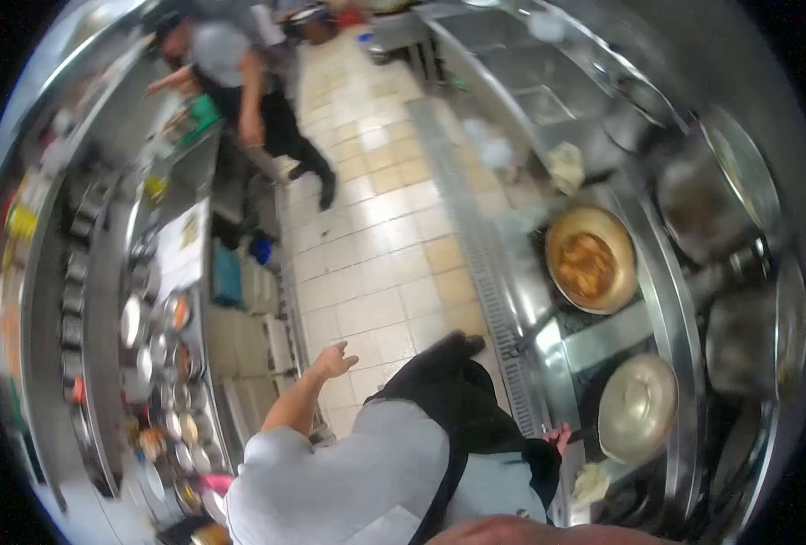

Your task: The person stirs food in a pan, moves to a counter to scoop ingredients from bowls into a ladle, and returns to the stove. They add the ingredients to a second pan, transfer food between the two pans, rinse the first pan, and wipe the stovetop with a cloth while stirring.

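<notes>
My left hand [335, 361] hangs in front of my body over the tiled floor, holding nothing, its fingers partly stretched out. At the stove's front edge, my right hand [558, 439] is closed around the short dark handle of a pale metal frying pan [637, 409]. That pan rests on the near burner and shows only a glossy bottom. Behind it, a second pan [559, 272] with browned food [588, 265] sits on the far burner, its dark handle [537, 329] pointing toward the aisle. A crumpled cloth [591, 485] lies just below my right hand.
Large pots [739, 341] line the right wall. Another cloth [566, 168] lies beyond the far pan. On the left, a counter holds several small containers [185, 395] and a white sheet [181, 254]. A co-worker [239, 91] stands farther up the tiled aisle [376, 263].
</notes>
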